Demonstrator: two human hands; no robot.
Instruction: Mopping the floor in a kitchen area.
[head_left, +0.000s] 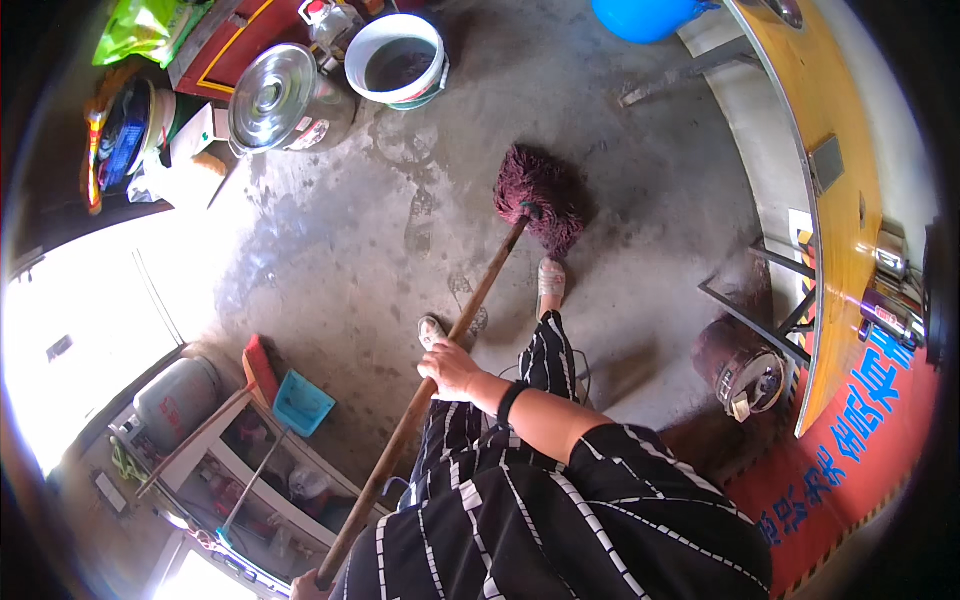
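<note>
A string mop with a wooden handle (482, 294) runs slantwise up and away from me. Its dark purplish-red mop head (541, 196) lies spread on the concrete floor (360, 247), just beyond my forward foot (552, 279). My right hand (451, 372) is wrapped around the middle of the handle, with a black band on that wrist. At the bottom edge of the picture, my left hand (306, 585) grips the handle's upper end; only part of this hand shows. Wet patches and shoe prints mark the floor left of the mop.
Ahead stand a white bucket (396, 64) of dark water and a lidded metal pot (276, 101). A yellow wooden tabletop (840, 97) with metal legs is at right, near a rusty round container (739, 367). At left are a blue dustpan (303, 403), a red broom (259, 371) and a gas cylinder (178, 401).
</note>
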